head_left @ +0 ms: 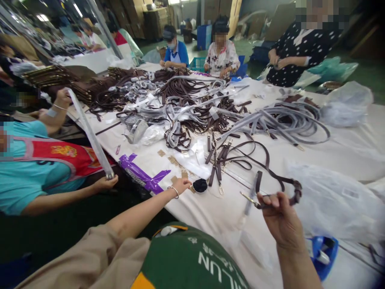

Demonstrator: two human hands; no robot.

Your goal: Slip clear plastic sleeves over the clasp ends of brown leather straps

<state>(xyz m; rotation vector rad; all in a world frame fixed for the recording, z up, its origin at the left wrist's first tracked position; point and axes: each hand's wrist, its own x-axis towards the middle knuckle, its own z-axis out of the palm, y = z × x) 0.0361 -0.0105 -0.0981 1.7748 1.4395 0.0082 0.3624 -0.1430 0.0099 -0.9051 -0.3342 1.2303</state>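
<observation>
My right hand (281,218) is raised over the front right of the table, its fingers closed around a dark brown leather strap (272,172). A gold metal clasp (249,199) sticks out to the left of those fingers, and the strap loops back onto the table. My left hand (181,187) is low over the table's front edge, fingers pressed together. Just right of its fingertips is a small round dish with black cloth or sponge (200,185). What the left fingers pinch, if anything, is hidden. Brown straps with gold hooks (221,160) lie beyond the dish.
Straps in clear wrapping (279,120) coil at the right. Plastic bags (333,192) and a blue tape dispenser (325,255) lie near my right arm. Purple tape (144,176) marks the left table edge. A co-worker (39,168) holds a wrapped strap at left; several people work opposite.
</observation>
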